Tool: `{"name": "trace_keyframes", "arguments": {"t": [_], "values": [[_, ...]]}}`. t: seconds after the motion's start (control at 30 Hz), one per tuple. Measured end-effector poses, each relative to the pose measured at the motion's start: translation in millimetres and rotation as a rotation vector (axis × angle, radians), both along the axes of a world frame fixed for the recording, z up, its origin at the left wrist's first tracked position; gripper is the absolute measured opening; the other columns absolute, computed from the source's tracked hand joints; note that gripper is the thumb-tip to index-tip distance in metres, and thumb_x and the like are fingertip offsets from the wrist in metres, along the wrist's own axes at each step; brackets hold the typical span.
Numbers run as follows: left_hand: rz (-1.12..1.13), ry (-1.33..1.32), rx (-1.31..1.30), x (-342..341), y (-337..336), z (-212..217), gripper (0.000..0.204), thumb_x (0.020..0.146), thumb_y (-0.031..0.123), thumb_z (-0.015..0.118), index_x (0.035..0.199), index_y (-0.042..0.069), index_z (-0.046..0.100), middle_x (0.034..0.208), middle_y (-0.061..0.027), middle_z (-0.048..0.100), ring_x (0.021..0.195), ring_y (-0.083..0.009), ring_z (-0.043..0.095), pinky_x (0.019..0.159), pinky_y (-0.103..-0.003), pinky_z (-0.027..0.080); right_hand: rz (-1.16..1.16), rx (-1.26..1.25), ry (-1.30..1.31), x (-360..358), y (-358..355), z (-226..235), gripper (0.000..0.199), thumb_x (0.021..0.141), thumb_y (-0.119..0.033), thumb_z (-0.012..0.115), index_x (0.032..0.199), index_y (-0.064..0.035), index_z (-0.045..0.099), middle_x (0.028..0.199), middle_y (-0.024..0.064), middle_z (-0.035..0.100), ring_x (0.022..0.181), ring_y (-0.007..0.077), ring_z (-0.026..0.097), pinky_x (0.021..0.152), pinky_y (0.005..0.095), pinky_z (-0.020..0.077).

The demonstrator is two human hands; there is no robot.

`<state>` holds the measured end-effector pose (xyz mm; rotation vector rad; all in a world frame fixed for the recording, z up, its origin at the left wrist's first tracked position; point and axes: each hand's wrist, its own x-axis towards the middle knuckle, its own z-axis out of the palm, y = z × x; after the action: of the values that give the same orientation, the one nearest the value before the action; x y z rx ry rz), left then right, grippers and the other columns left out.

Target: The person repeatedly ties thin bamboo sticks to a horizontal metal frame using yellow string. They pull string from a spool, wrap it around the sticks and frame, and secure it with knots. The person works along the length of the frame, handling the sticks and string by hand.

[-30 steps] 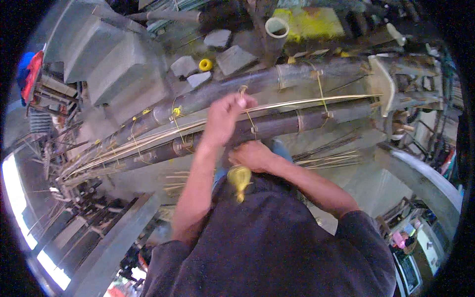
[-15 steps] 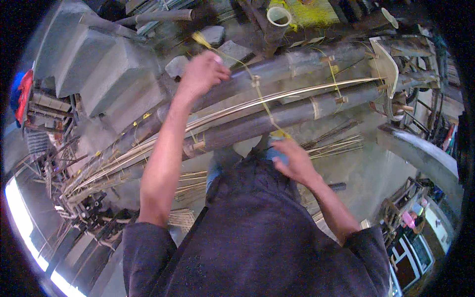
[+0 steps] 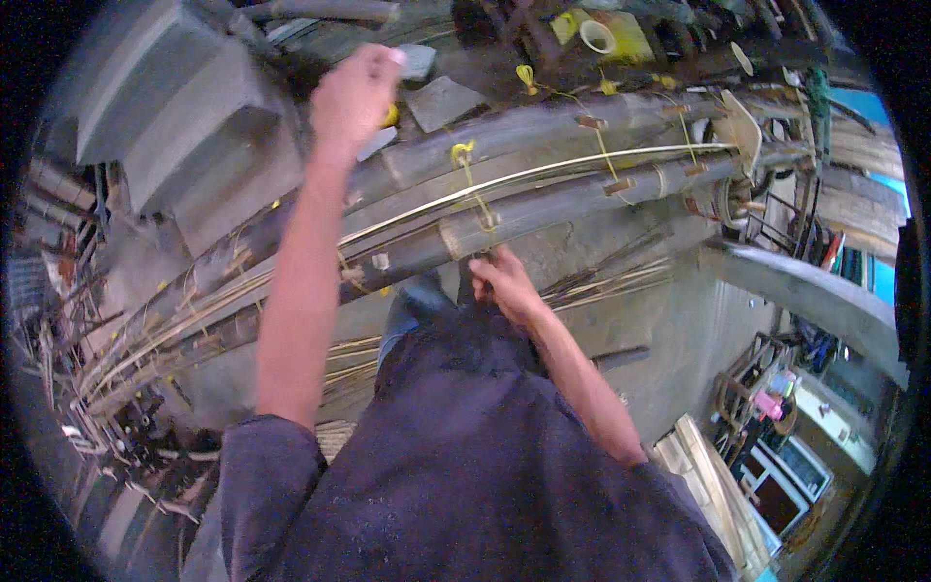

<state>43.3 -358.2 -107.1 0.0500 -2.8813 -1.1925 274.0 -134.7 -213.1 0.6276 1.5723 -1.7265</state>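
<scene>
Two long, dark, bamboo-like poles (image 3: 543, 131) run side by side across the view, with thin pale strips (image 3: 436, 204) lying lengthwise between them. Yellow cord (image 3: 474, 191) spans the poles, bunched into a loop at the far one. My left hand (image 3: 351, 97) is raised beyond the far pole, fingers curled closed; a spot of yellow shows beside it, and anything inside its grip is hidden. Close under the near pole, by the cord's lower end, my right hand (image 3: 509, 288) has its fingers bent together. What it may hold I cannot make out.
Grey concrete steps (image 3: 199, 107) rise at far left. Flat stone blocks (image 3: 444, 102) lie past the far pole, and a pale-rimmed tube (image 3: 597, 38) stands behind. A board (image 3: 743, 134) crosses the poles at right. Loose thin sticks (image 3: 621, 281) lie on the floor; a concrete beam (image 3: 805, 276) juts in at right.
My left hand has moved up and outward. My right hand has moved left, closer under the near pole, and its fingers have drawn in. The cord's far end now sits bunched; the view has shifted.
</scene>
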Motion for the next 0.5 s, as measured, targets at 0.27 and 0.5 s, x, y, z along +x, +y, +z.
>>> {"name": "trace_keyframes", "arguments": {"t": [0.27,0.5], "values": [[-0.154,0.279,-0.061,151,55,-61,0.020,0.090,0.023,0.058,0.094,0.008,0.069,0.082,-0.0166,0.067,0.076,-0.0362,0.065,0.074,-0.046,0.051,1.427,0.725,1.268,-157,-53,274,0.017,0.084,-0.017,0.062,0.094,-0.0055,0.070,0.084,0.0162,0.067,0.085,0.0317,0.067,0.076,0.0417,0.0533],[-0.102,0.121,-0.107,138,76,-41,0.024,0.087,0.030,0.062,0.086,0.008,0.071,0.075,-0.0162,0.067,0.070,-0.0354,0.064,0.069,-0.045,0.049,0.870,0.826,1.561,-247,-54,65,0.033,0.094,-0.030,0.050,0.083,-0.0018,0.064,0.076,0.0145,0.064,0.070,0.0283,0.062,0.067,0.0391,0.0499]]}}
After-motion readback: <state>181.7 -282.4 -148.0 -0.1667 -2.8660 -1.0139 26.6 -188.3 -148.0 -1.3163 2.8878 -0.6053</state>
